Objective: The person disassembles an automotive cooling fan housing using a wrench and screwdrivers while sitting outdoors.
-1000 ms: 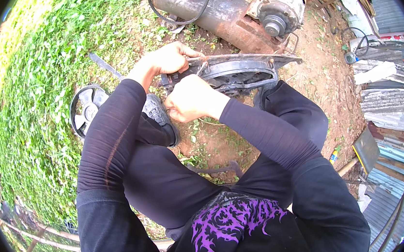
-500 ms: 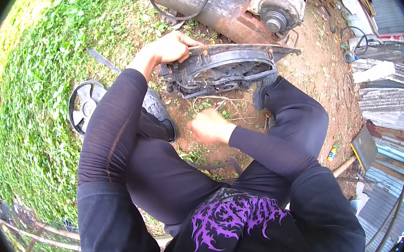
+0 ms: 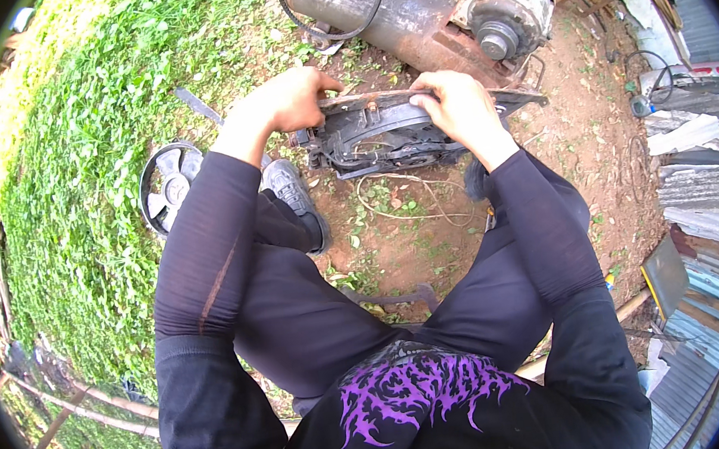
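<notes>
A black fan shroud [image 3: 368,128], apparently fixed to a flat radiator-like panel, stands on the ground between my feet, its round opening facing me. My left hand [image 3: 289,103] is closed about its upper left corner, with the index finger reaching over the top edge. Farther right, my right hand [image 3: 463,111] grips the same top edge, thumb on the near side; the fingertips behind are hidden. A thin pale cord [image 3: 410,211] lies looped on the soil just before the shroud.
A rusty tank [image 3: 384,27] with an orange wheel and a motor [image 3: 508,15] lies beyond the shroud. By my left shoe [image 3: 292,196] is a round black fan [image 3: 170,189] on grass. Corrugated sheets [image 3: 697,183] and a flat-bladed tool [image 3: 666,275] are at the right.
My right hand has risen from low between my knees to the shroud's top edge. My left hand stays at the left corner. The whole view has shifted slightly.
</notes>
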The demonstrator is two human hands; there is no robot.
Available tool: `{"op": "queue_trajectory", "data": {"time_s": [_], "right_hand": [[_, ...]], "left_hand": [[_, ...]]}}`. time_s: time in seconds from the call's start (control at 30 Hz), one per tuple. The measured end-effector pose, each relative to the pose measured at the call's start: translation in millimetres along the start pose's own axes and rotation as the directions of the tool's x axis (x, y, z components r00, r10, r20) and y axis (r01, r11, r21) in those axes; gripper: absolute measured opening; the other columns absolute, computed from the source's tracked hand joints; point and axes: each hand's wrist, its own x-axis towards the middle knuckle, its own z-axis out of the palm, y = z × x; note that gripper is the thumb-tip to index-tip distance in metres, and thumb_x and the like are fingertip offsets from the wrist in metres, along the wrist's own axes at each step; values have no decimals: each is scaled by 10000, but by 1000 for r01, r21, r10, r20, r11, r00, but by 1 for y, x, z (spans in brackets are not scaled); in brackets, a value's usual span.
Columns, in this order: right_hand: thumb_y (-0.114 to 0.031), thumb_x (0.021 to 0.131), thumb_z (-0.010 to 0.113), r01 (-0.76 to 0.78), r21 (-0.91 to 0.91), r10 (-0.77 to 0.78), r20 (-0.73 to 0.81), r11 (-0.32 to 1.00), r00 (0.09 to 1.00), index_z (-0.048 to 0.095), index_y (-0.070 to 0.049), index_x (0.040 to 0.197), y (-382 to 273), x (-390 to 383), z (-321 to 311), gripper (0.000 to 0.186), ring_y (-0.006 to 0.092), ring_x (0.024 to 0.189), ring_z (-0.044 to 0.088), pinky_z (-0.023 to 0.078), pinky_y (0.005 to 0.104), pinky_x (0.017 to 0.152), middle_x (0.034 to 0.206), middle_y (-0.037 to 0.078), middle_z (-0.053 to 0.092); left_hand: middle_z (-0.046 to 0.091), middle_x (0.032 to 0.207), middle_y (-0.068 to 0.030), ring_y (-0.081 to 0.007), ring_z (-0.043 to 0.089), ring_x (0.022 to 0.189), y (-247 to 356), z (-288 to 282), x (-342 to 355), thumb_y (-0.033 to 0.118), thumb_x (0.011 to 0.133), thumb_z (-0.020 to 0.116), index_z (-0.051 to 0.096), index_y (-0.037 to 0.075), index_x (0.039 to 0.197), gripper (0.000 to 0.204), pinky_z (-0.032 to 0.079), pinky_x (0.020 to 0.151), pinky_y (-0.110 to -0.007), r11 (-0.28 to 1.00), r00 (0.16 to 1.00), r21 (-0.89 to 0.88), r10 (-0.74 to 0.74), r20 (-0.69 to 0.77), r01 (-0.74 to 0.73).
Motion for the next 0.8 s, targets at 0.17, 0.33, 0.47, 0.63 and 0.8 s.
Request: {"op": "queue_trajectory", "data": {"time_s": [0.17,0.33,0.47,0.63,0.8], "right_hand": [[-179,850,755,44,-41,-46,-26,998,999,707,-99,952,-16,18,7,139,320,870,688,544,444,760,923,92,631],[-134,840,752,23,26,-24,24,999,999,674,-90,925,-10,19,4,123,308,877,684,543,429,763,964,76,626],[-157,846,761,8,26,-8,4,1000,1000,676,-111,951,-2,27,9,143,316,921,686,538,446,795,931,84,662],[-199,861,755,-6,-6,6,46,1000,999,676,-113,985,-4,31,8,170,322,962,689,537,443,832,951,109,694],[-375,776,840,-74,-133,105,243,988,964,689,-121,1079,-25,42,-2,423,315,988,697,542,427,855,1033,138,721]], "left_hand": [[768,991,-189,-289,743,906,-25,-15,-19,101,720,873,754,38,1162,463,572,841,-395,987,987,-4,-159,-27,159],[758,939,-183,-273,734,887,-21,-14,-14,117,740,878,765,24,1097,386,564,815,-378,994,989,-24,-111,-99,109],[757,1085,-64,-200,678,1066,-43,-26,-15,105,830,801,732,85,1235,411,534,926,-361,925,998,-375,-68,-11,59],[732,1046,24,-104,613,931,-64,-25,-15,214,995,648,724,128,1269,297,517,826,-300,865,966,-435,-193,170,250],[741,981,31,-95,614,864,-76,-18,-10,263,1010,662,754,118,1208,262,522,778,-296,846,968,-473,-187,168,246]]}}
